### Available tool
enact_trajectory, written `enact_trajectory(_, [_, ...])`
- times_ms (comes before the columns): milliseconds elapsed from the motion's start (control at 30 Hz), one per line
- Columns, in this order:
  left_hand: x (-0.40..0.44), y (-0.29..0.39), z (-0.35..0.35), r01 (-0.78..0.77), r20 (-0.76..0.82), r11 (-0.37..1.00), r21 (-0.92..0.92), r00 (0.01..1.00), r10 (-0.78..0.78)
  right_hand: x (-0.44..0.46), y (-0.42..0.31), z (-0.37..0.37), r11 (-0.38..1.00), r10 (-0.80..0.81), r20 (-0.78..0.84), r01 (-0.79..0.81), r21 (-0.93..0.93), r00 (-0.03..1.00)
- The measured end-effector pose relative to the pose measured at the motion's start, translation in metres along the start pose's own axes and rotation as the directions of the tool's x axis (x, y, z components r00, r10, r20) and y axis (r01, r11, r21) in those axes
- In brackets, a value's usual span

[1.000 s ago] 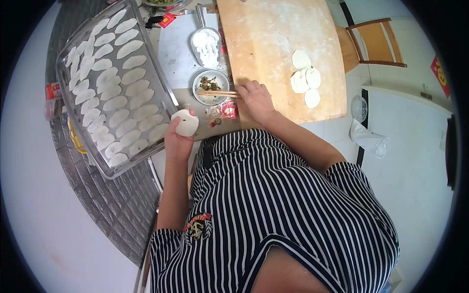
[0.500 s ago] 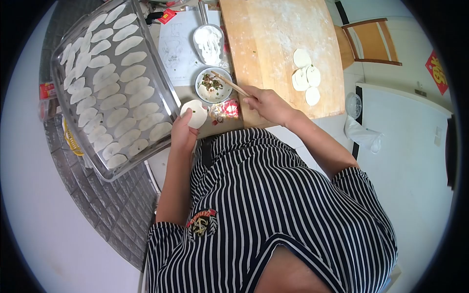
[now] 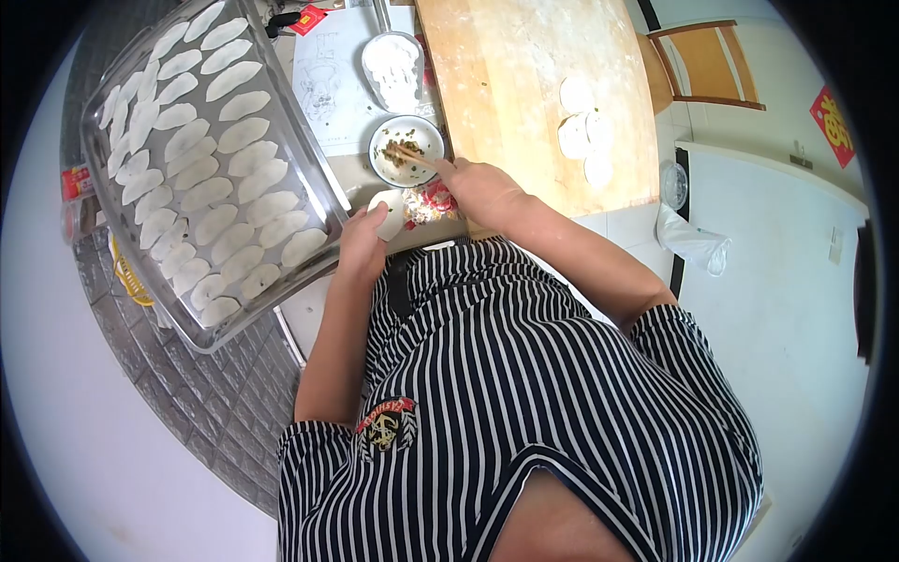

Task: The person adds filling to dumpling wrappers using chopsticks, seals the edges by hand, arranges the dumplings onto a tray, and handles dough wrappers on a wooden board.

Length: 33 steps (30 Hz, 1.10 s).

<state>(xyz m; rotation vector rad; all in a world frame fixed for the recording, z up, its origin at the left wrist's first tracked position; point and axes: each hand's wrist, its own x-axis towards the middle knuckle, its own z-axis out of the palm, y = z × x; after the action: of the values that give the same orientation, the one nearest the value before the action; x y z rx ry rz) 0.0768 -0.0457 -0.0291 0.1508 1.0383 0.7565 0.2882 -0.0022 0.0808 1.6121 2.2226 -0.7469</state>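
A round dough wrapper (image 3: 388, 215) is held in my left hand (image 3: 363, 242), beside the right edge of the tray. My right hand (image 3: 482, 192) grips wooden chopsticks (image 3: 420, 160), whose tips are in the chopped filling (image 3: 401, 153) inside a white bowl (image 3: 377, 169). Several filled, pale dumplings lie in rows on the metal tray (image 3: 318, 183) at the left. On the floured wooden board (image 3: 506, 84), several round wrappers (image 3: 574, 136) overlap near the right side.
Behind the bowl lies a scoop of flour (image 3: 393, 73) on a printed sheet (image 3: 323, 84). A red patterned packet (image 3: 433, 199) is between the bowl and my body. A wooden chair (image 3: 707, 64) and a white plastic bag (image 3: 693, 239) are at the right.
The chopsticks' tips have moved down into the filling, and my right hand has come closer to the bowl. The wrapper in my left hand has tilted and shifted toward the right.
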Motion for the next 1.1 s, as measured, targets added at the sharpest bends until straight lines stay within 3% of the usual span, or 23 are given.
enact_trajectory(100, [0.000,-0.001,0.000,-0.006,-0.002,1.000,0.011,1.000,0.006,-0.007,-0.003,-0.009,0.996,-0.048,0.067,0.043,0.073,0.997])
enact_trajectory(167, [0.002,0.000,-0.001,-0.008,0.015,1.000,-0.016,1.000,0.008,-0.007,0.001,-0.011,0.997,0.003,0.105,-0.011,0.076,0.995])
enact_trajectory(300, [0.002,0.005,0.002,-0.002,0.007,0.997,-0.079,1.000,0.002,-0.004,0.006,-0.009,0.998,-0.009,0.031,0.008,0.063,0.999])
enact_trajectory(467, [0.005,0.005,0.007,0.021,0.074,0.992,-0.126,0.997,-0.011,-0.004,-0.001,-0.019,0.994,0.042,0.111,-0.030,-0.108,0.993])
enact_trajectory(600, [0.006,0.005,0.011,0.017,0.080,0.984,-0.176,0.997,-0.003,-0.007,-0.007,-0.014,0.989,0.022,0.080,-0.010,-0.150,0.997])
enact_trajectory(800, [0.009,0.009,0.023,0.020,0.047,0.956,-0.294,0.999,-0.007,-0.012,-0.014,-0.014,0.998,0.041,0.104,-0.035,-0.053,0.994])
enact_trajectory(900, [0.010,0.011,0.025,0.023,0.046,0.945,-0.327,0.999,-0.009,-0.012,-0.006,-0.018,0.999,-0.024,0.179,0.018,0.034,0.984])
enact_trajectory(967, [0.011,0.011,0.026,0.026,0.046,0.942,-0.334,0.999,-0.011,-0.018,-0.001,-0.022,0.986,-0.042,0.206,0.007,0.168,0.978])
enact_trajectory(1100, [0.012,0.011,0.028,0.016,0.017,0.921,-0.389,1.000,-0.010,-0.039,-0.006,-0.016,0.988,-0.068,0.074,0.057,0.142,0.995])
